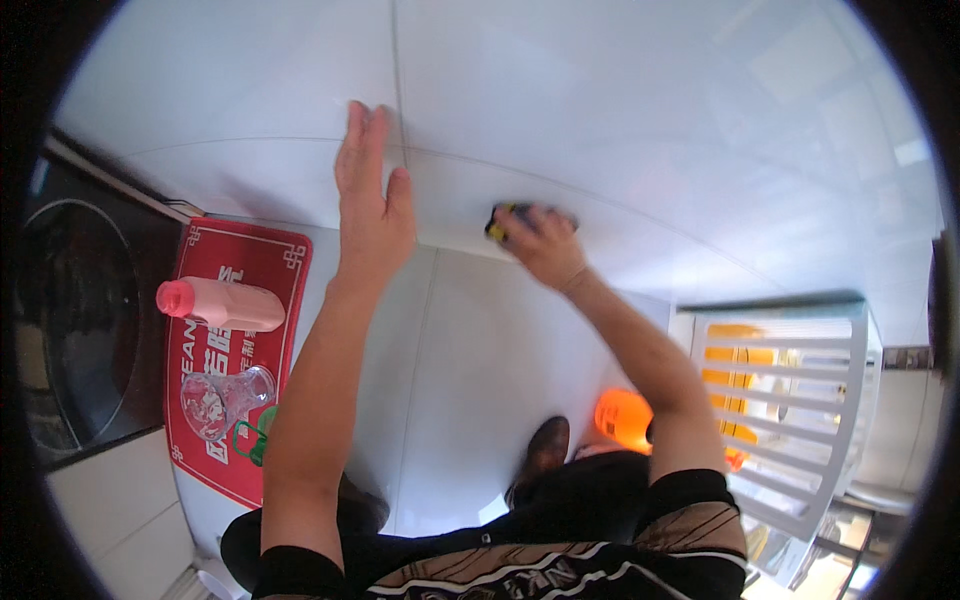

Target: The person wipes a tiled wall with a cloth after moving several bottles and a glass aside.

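My right hand (547,244) is shut on a small black and yellow scrubbing pad (498,225). It presses the pad to the lower part of the white tiled wall (600,90); fingers and pad are somewhat blurred. To the left, my left hand (375,202) is empty and held flat, its thumb apart from the fingers. It lies on or very near the wall beside a vertical tile joint (397,75); whether it touches cannot be told.
On the left, a red printed mat (292,277) bears a pink bottle (232,302), a clear flared vessel (217,401) and a green-handled item (251,442). Beyond is a black glass cooktop (75,300). An orange container (622,420) and a white slatted rack (780,435) stand right.
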Demonstrator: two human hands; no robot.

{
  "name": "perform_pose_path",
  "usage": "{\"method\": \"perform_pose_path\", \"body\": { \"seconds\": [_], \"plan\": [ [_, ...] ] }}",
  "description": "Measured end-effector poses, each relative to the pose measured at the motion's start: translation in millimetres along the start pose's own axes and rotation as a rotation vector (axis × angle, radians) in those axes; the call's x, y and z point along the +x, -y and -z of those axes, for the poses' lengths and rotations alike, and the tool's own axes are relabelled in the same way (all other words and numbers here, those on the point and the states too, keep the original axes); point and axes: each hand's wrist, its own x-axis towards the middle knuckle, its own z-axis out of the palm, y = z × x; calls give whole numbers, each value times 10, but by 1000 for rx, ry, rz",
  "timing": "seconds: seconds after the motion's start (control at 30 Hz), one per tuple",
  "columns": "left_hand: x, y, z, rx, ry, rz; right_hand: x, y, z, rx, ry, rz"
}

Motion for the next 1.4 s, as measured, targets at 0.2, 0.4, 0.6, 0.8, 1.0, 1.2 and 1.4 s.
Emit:
{"method": "perform_pose_path", "body": {
  "seconds": [0.2,0.4,0.6,0.8,1.0,1.2,1.4],
  "plan": [
    [-58,-1,9,89,-19,-33,1353,-723,1710,-664,-889,-47],
    [-51,74,155,41,25,11,942,412,56,201,-278,-170],
    [-152,80,338,-134,40,181,-328,786,-1697,-159,483,374],
    [-738,270,350,-223,60,454,515,915,-1220,68,-11,176],
    [-1149,417,327,-188,-37,594,1693,853,-359,17,-673,43],
    [-1485,417,419,-276,-36,693,-101,783,-1674,-113,305,398],
    [-1821,417,-5,-355,196,783,212,263,-386,86,-69,31]
  ]
}}
